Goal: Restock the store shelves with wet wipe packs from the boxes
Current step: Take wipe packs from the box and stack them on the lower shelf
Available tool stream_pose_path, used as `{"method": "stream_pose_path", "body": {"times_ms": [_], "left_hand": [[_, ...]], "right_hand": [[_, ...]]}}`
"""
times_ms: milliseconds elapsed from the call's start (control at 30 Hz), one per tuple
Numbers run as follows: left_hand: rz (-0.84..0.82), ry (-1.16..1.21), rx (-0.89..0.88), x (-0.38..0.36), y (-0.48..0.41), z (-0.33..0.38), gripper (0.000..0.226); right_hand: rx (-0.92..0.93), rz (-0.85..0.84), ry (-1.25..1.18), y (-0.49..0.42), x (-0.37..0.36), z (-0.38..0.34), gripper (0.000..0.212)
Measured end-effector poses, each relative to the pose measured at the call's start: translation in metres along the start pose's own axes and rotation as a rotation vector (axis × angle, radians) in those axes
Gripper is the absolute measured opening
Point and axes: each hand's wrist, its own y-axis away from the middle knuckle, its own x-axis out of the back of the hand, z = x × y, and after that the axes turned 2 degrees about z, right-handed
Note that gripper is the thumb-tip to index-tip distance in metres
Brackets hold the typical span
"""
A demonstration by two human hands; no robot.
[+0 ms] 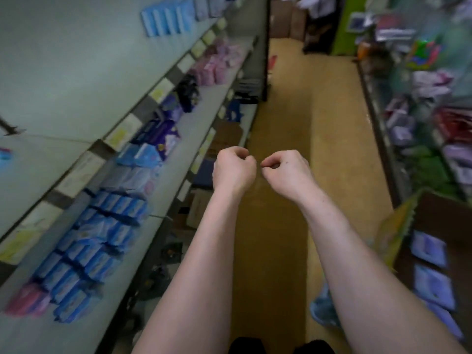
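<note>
My left hand (pixel 233 168) and my right hand (pixel 286 171) hang side by side over the aisle floor, both with fingers curled in and nothing visible in them. Rows of blue wet wipe packs (pixel 84 251) stand on the grey shelf (pixel 163 185) to my left, well away from both hands. An open cardboard box (pixel 439 221) at the lower right holds several purple-blue packs (pixel 431 287) lying flat. The view is blurred.
The left shelving also carries purple packs (pixel 163 134), pink packs (pixel 214 65) and light blue packs (pixel 168 16) higher up. Shelves of mixed goods (pixel 419 103) line the right side. A yellowish aisle floor (pixel 306 118) runs ahead. A light blue object (pixel 324 310) lies by the box.
</note>
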Motion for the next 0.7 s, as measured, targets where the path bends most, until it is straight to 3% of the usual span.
{"method": "stream_pose_path", "body": {"times_ms": [167, 400, 700], "left_hand": [[-0.218, -0.062, -0.066, -0.092, 0.053, 0.034, 0.026], [-0.463, -0.153, -0.045, -0.223, 0.134, 0.068, 0.029], [-0.705, -0.257, 0.067, -0.357, 0.192, 0.052, 0.027]], "right_hand": [[-0.163, 0.125, -0.01, 0.023, 0.073, 0.084, 0.016], [-0.335, 0.17, -0.005, 0.062, 0.17, 0.201, 0.013], [-0.587, 0.202, -0.123, 0.094, 0.231, 0.346, 0.016]]}}
